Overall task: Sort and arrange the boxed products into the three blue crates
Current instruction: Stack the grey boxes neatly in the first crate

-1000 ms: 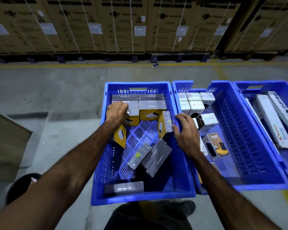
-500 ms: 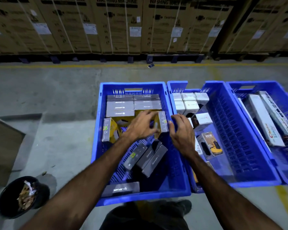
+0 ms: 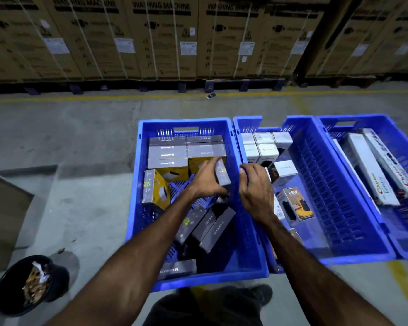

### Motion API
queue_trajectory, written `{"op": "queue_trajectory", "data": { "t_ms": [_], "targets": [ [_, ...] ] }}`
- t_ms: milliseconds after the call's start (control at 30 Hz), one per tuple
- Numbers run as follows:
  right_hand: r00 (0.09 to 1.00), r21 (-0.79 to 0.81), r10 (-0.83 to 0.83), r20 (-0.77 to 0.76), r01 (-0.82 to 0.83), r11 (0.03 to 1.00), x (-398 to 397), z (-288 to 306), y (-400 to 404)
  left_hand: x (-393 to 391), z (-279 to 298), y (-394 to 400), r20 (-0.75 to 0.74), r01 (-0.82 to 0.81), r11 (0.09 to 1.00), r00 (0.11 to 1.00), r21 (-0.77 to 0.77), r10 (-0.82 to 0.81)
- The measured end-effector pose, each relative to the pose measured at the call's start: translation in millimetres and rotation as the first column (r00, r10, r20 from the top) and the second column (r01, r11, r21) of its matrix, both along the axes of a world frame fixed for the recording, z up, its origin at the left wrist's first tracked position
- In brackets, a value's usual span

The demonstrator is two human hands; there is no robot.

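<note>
Head view: the left hand (image 3: 206, 178) has its grip pinching an upright grey-and-yellow box (image 3: 222, 173) in the left blue crate (image 3: 137, 184), near its right wall. The right hand (image 3: 254, 191) hovers just beside with fingers loosely curled, over the rim of the middle crate (image 3: 339, 257).

Big brown cardboard boxes (image 3: 165, 38) marked "WASHING MACHINE" stand in a row at the back on dark pallets (image 3: 243, 84). White paper labels (image 3: 188, 48) are stuck on them. A yellow line (image 3: 104, 98) runs along the grey concrete floor (image 3: 68, 137) in front. A small dark thing (image 3: 211, 96) lies on the line. A black bin (image 3: 30, 284) with scraps inside sits low on the left.
</note>
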State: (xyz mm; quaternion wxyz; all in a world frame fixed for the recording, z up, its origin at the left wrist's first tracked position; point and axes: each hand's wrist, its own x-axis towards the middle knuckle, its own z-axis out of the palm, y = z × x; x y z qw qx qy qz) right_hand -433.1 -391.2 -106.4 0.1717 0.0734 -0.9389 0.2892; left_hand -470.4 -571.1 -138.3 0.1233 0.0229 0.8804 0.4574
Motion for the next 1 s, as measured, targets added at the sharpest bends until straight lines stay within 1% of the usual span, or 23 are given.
{"op": "queue_trajectory", "data": {
  "t_ms": [67,133,167,200,267,300,333,400,567,700,733,767,800,833,867,900,933,967,1000],
  "targets": [
    [1.0,0.006,0.021,-0.007,-0.021,1.0,0.8,2.5,-0.4,9.9,2.4,-15.9,0.089,-0.155,0.963,0.986,0.22,0.139],
    [0.997,0.019,0.073,-0.001,-0.073,0.997,2.8,4.5,-0.8,20.3,12.8,-32.1,0.189,-0.282,0.884,0.956,0.374,0.225],
    [0.994,0.03,0.105,0.007,-0.105,0.994,3.6,5.6,-0.7,24.1,17.8,-39.1,0.245,-0.345,0.821,0.935,0.455,0.257],
    [0.991,0.047,0.134,0.01,-0.134,0.99,4.3,7.0,0.0,28.1,23.2,-46.1,0.31,-0.408,0.729,0.91,0.55,0.275],
    [0.981,0.107,0.192,-0.006,-0.19,0.976,5.6,8.9,0.8,34.3,32.7,-55.5,0.462,-0.519,0.479,0.853,0.708,0.242],
    [0.974,0.146,0.225,-0.018,-0.22,0.964,6.2,9.4,0.3,36.4,35.6,-59.0,0.506,-0.549,0.383,0.835,0.743,0.215],
    [0.966,0.182,0.256,-0.028,-0.247,0.952,6.4,9.8,-0.4,39.5,40.1,-62.0,0.532,-0.564,0.315,0.826,0.763,0.19],
    [0.956,0.22,0.29,-0.04,-0.275,0.936,5.3,8.7,-1.2,43.7,43.9,-65.9,0.55,-0.575,0.253,0.818,0.778,0.167],
    [0.96,0.241,0.274,-0.059,-0.253,0.937,2.7,4.0,-1.8,50.6,44.0,-63.5,0.592,-0.614,0.192,0.789,0.766,0.163],
    [0.965,0.217,0.26,-0.01,-0.252,0.943,3.0,4.4,-0.5,52.1,47.5,-61.5,0.587,-0.614,0.224,0.789,0.757,0.182],
    [0.966,0.211,0.258,-0.003,-0.251,0.945,3.0,4.7,-0.3,54.2,49.9,-61.0,0.584,-0.619,0.244,0.786,0.747,0.202],
    [0.967,0.206,0.257,0.002,-0.251,0.946,2.7,4.8,0.1,56.6,51.0,-59.4,0.572,-0.621,0.292,0.784,0.727,0.241],
    [0.966,0.203,0.258,0.004,-0.254,0.946,2.4,5.0,0.0,60.2,52.5,-57.8,0.52,-0.609,0.393,0.793,0.689,0.317],
    [0.965,0.205,0.261,0.006,-0.256,0.945,2.3,5.1,-0.2,63.7,53.4,-56.1,0.404,-0.585,0.553,0.811,0.594,0.423],
    [0.965,0.212,0.263,0.01,-0.259,0.942,2.0,5.4,-0.6,68.0,54.7,-54.8,0.215,-0.541,0.726,0.839,0.426,0.499],
    [0.964,0.22,0.266,0.014,-0.262,0.94,1.7,5.6,-1.0,70.7,53.0,-54.4,0.001,-0.489,0.844,0.866,0.219,0.501],
    [0.963,0.223,0.268,0.017,-0.265,0.938,1.3,6.0,-1.5,72.9,53.4,-53.4,-0.187,-0.436,0.899,0.881,0.036,0.434],
    [0.963,0.223,0.27,0.021,-0.268,0.937,0.4,5.9,-1.8,73.2,54.7,-51.7,-0.317,-0.383,0.92,0.886,-0.085,0.34],
    [0.962,0.223,0.271,0.025,-0.269,0.937,0.0,6.2,-2.2,72.3,58.0,-49.6,-0.395,-0.324,0.932,0.887,-0.163,0.239]
  ]
}}
